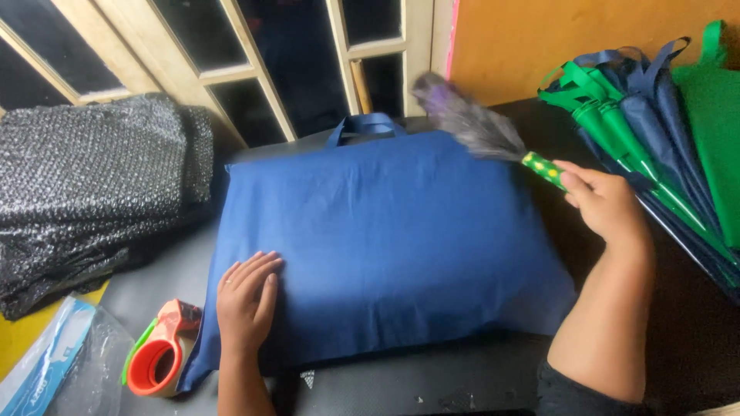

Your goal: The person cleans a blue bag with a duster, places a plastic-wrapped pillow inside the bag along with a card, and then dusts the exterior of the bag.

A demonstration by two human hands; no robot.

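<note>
My left hand (245,300) lies flat, fingers together, on the lower left part of a filled blue fabric bag (385,239) lying on the dark table (432,381). My right hand (605,202) grips the green dotted handle of a feather duster (482,127), its blurred grey feathers over the bag's upper right corner. An orange tape dispenser (160,350) sits just left of my left wrist, with black bubble wrap (92,185) further left and folded green and navy bags (663,131) at right.

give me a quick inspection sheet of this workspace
surface: dark table, mostly covered
job's things: blue fabric bag lying flat, handles toward the window; feather duster over its far right corner
clutter: orange tape dispenser, plastic packet, black bubble wrap, stack of green and navy bags
hands: left hand flat on the bag; right hand gripping the duster handle
cables: nothing seen
surroundings: wooden-framed window, orange wall
</note>
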